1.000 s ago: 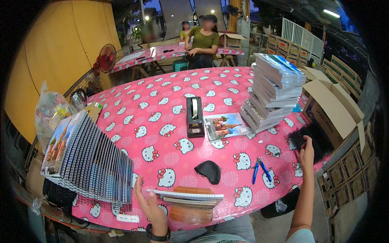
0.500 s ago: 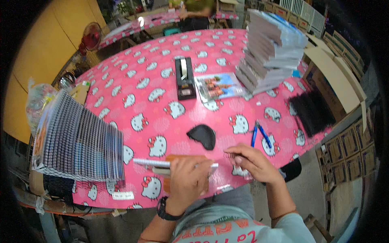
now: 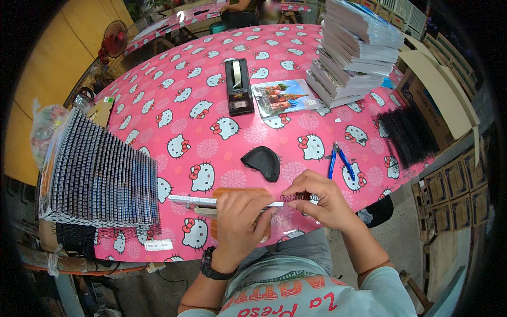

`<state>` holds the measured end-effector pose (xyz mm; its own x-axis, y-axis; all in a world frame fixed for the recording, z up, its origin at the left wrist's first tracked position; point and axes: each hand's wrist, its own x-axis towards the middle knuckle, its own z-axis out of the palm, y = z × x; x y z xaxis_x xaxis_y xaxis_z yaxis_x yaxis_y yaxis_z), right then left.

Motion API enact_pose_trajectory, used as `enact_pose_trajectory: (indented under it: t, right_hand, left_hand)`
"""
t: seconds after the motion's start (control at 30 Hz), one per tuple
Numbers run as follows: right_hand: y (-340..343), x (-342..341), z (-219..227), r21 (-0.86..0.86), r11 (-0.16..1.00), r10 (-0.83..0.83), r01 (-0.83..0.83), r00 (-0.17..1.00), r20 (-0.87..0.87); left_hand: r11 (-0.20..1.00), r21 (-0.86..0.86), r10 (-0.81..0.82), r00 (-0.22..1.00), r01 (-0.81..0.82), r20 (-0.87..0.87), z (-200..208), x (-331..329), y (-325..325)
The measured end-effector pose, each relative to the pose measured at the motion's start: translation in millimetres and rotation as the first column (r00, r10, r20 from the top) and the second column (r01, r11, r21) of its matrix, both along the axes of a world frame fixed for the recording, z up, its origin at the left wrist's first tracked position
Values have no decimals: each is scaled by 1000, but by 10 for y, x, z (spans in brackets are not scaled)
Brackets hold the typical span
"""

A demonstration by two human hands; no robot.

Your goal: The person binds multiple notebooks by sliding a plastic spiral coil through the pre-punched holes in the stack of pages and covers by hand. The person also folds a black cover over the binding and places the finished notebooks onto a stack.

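My left hand [image 3: 238, 219] is closed around a notebook block [image 3: 191, 201], held on edge above an orange-brown wooden piece [image 3: 245, 192]. A thin black spiral binding coil [image 3: 291, 198] is pinched in the fingers of my right hand [image 3: 328, 203]. One end of the coil meets the right end of the notebook's edge; whether it passes through the holes I cannot tell. A black half-round pad [image 3: 266, 165] lies just beyond my hands. To its right rest blue-handled cutters [image 3: 341, 161], their handles apart.
Bound spiral notebooks [image 3: 105, 174] stand stacked at the left. At the far right rise a tall stack of booklets [image 3: 354, 58], a heap of black coils [image 3: 406, 138] and a cardboard box [image 3: 441, 90]. A black holder [image 3: 238, 92] and a picture-covered booklet [image 3: 287, 98] lie mid-table.
My right hand has moved left and up, bringing the coil to the notebook's right end. My left hand keeps its hold on the notebook. The view has shifted slightly.
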<state>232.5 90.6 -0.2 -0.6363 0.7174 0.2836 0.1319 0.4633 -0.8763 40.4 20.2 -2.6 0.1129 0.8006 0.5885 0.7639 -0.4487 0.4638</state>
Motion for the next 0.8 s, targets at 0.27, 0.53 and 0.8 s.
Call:
enact_pose_trajectory:
  t: [0.27, 0.53, 0.8]
  right_hand:
    - [53, -20, 41, -75, 989, 123, -125, 992, -33]
    - [57, 20, 94, 80, 968, 232, -238, 970, 73]
    - [-69, 14, 70, 282, 955, 49, -89, 988, 146]
  left_hand:
    - [1000, 18, 2, 999, -3, 34, -11, 3, -2]
    - [999, -38, 7, 1000, -6, 25, -26, -16, -34]
    - [1000, -17, 8, 1000, -8, 17, 49, 33, -5]
